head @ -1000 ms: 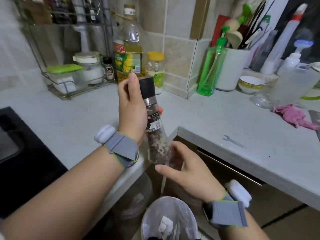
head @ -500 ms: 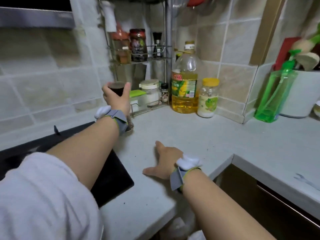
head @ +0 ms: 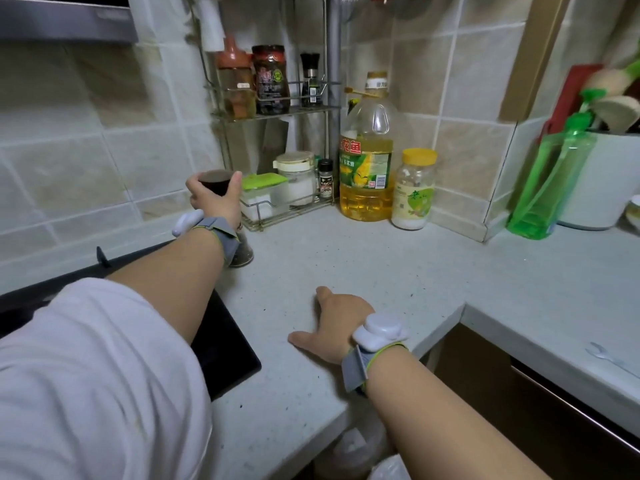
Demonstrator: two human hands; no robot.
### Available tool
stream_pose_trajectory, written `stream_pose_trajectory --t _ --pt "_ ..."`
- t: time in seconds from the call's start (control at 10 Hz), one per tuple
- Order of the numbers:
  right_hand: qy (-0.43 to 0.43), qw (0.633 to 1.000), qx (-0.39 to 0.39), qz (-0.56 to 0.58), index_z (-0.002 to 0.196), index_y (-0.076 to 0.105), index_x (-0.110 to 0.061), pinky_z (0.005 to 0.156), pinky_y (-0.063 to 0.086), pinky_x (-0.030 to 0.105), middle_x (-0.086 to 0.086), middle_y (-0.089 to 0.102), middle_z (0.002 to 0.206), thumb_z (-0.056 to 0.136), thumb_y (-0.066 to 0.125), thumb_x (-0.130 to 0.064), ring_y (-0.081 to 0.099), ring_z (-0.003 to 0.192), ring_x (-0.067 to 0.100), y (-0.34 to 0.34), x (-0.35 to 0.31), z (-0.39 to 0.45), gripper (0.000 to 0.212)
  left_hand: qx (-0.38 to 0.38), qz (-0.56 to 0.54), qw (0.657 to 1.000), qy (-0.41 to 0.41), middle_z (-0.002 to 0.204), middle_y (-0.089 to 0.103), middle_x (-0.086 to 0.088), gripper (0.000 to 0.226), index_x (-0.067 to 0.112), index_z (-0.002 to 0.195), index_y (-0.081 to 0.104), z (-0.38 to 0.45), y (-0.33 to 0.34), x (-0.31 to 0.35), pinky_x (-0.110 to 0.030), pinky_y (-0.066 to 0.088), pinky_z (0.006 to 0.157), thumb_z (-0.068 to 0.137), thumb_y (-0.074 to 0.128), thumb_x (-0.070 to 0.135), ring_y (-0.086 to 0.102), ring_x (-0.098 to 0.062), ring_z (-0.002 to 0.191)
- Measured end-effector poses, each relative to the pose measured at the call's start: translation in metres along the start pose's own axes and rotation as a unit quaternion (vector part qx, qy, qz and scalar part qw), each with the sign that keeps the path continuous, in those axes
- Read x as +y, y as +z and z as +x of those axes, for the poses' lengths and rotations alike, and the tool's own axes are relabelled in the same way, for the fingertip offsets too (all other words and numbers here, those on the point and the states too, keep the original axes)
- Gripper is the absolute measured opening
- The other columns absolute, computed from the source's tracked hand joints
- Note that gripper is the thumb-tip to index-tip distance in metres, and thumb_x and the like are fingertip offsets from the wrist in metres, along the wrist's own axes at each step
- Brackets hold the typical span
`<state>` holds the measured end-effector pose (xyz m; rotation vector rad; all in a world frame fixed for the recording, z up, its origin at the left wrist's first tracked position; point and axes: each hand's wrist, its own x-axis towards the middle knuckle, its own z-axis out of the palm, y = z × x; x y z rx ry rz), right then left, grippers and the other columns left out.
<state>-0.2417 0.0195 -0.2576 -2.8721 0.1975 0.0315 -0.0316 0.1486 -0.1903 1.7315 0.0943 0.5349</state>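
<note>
My left hand (head: 215,199) grips the black cap of a pepper grinder (head: 242,252). The grinder stands upright on the grey countertop (head: 363,265), just left of the wire spice rack (head: 294,209). My wrist hides most of its clear body, so only the base with peppercorns shows. My right hand (head: 337,322) rests flat on the countertop near its front edge, fingers spread, holding nothing.
A large oil bottle (head: 367,157) and a yellow-lidded jar (head: 414,190) stand in the corner. The rack holds jars and a second grinder (head: 310,79). A green dish-soap bottle (head: 550,178) is at right, a black cooktop (head: 225,344) at left, a small wrench (head: 614,358) at far right.
One second ago both hands held the grinder over a bin below the counter. Now my left hand has it standing by the rack and my right hand lies on the countertop.
</note>
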Motion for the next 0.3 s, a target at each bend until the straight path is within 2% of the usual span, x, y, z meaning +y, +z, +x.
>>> stream_pose_trajectory --t 0.1,0.2,0.3 --pt "-0.002 1.0 -0.008 -0.005 0.132 0.04 -0.013 0.069 0.042 0.032 0.007 0.062 0.116 0.08 0.055 -0.066 0.062 0.1 0.03 0.002 -0.001 -0.002 0.075 -0.005 0.05 0.998 -0.026 0.144 0.037 -0.016 0.082 0.019 0.143 0.026 -0.004 -0.006 0.002 -0.042 0.03 0.11 0.081 0.067 0.054 0.042 -0.035 0.13" --pt "-0.005 1.0 0.002 0.019 0.138 0.036 -0.013 0.074 0.042 0.032 0.008 0.059 0.126 0.082 0.055 -0.065 0.06 0.109 0.031 0.004 0.002 -0.008 0.078 0.03 0.123 0.991 -0.03 0.151 0.025 -0.017 0.101 0.022 0.151 0.013 -0.03 -0.01 0.01 -0.048 0.024 0.113 0.075 0.071 0.054 0.032 -0.036 0.137" --pt "0.006 0.988 0.006 0.154 0.146 0.031 -0.015 0.097 0.042 0.035 0.008 0.05 0.143 0.086 0.056 -0.06 0.051 0.127 0.032 0.006 0.007 -0.017 0.079 -0.011 0.072 0.994 0.081 0.148 0.028 -0.015 0.078 0.017 0.145 0.029 -0.072 0.0 0.023 -0.034 0.028 0.109 0.079 0.069 0.026 0.034 -0.032 0.134"
